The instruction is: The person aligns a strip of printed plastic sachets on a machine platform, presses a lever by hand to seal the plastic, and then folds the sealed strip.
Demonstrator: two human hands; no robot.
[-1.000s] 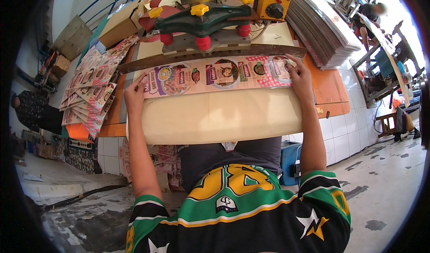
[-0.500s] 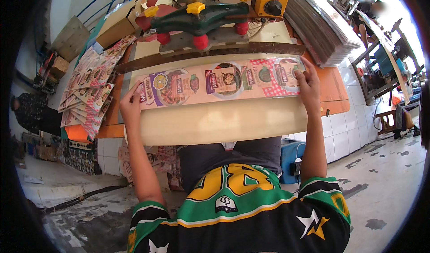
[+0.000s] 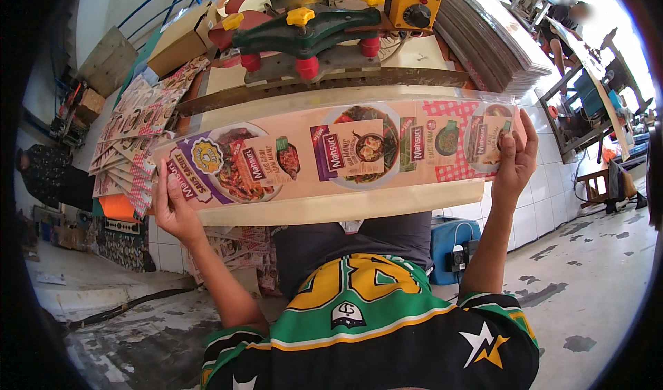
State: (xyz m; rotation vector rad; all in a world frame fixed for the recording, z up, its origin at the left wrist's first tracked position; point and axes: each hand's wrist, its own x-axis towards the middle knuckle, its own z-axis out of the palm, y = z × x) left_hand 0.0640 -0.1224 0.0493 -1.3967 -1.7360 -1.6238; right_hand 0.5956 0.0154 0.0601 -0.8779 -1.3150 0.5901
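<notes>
Long printed packaging strip [image 3: 345, 157], glossy, food pictures along it, held level and lifted off the cream desk [image 3: 345, 207], spanning almost the desk's full width. Left hand [image 3: 176, 210] clamped on the strip's left end, thumb on the printed face, fingers underneath; right hand [image 3: 514, 157] clamped on the right end, fingers wrapped over the end edge. Strip runs straight between both grips, its lower edge just above the desk's near edge. Behind its upper edge, close: dark metal bar [image 3: 324, 86] of the green press [image 3: 311, 34] with red and yellow knobs. Yellow switch box [image 3: 413, 3] at back right. Fanned pile of printed sheets [image 3: 131, 141] crowds the left end. Open floor [image 3: 587, 252] to the right.
</notes>
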